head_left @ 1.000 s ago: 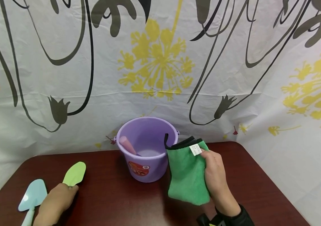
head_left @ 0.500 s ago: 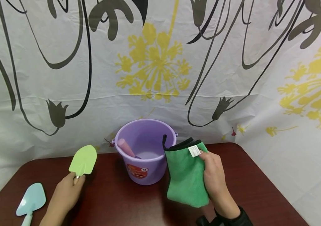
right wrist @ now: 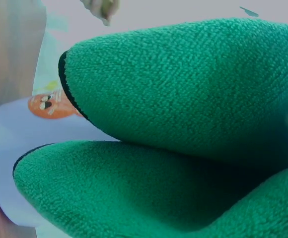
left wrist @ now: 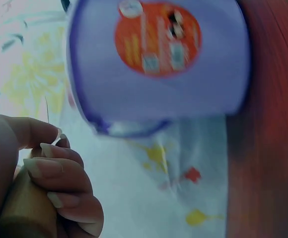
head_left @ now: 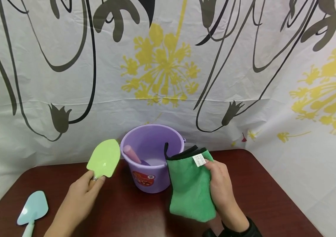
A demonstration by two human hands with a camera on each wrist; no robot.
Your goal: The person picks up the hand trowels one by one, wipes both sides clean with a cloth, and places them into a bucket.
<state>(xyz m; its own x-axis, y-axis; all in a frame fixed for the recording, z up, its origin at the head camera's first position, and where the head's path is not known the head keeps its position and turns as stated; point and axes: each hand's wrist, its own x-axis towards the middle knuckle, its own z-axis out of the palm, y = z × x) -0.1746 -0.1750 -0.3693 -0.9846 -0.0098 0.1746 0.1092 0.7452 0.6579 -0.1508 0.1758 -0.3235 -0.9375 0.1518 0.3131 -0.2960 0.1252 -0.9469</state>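
A lime-green garden trowel (head_left: pixel 105 158) is gripped by my left hand (head_left: pixel 77 199), its blade raised just left of the bucket's rim. In the left wrist view, my fingers (left wrist: pixel 67 173) curl around its wooden handle (left wrist: pixel 29 206). My right hand (head_left: pixel 222 186) pinches a folded green cloth (head_left: pixel 190 187) with black edging near its white tag. The cloth hangs in front of the right side of a purple bucket (head_left: pixel 153 179) and hides part of it. Folds of the cloth fill most of the right wrist view. Inside the bucket leans a pink handle (head_left: pixel 131 154); its lower end is mostly hidden.
A pale blue trowel (head_left: pixel 34 208) lies on the dark red-brown table (head_left: pixel 126 214) at the left. Behind the bucket hangs a white curtain (head_left: pixel 108 82) with a flower print, reaching down to the table's back edge.
My left hand has lifted the lime-green trowel from the table and carried it right, up to the bucket. The cloth in my right hand has shifted slightly left.
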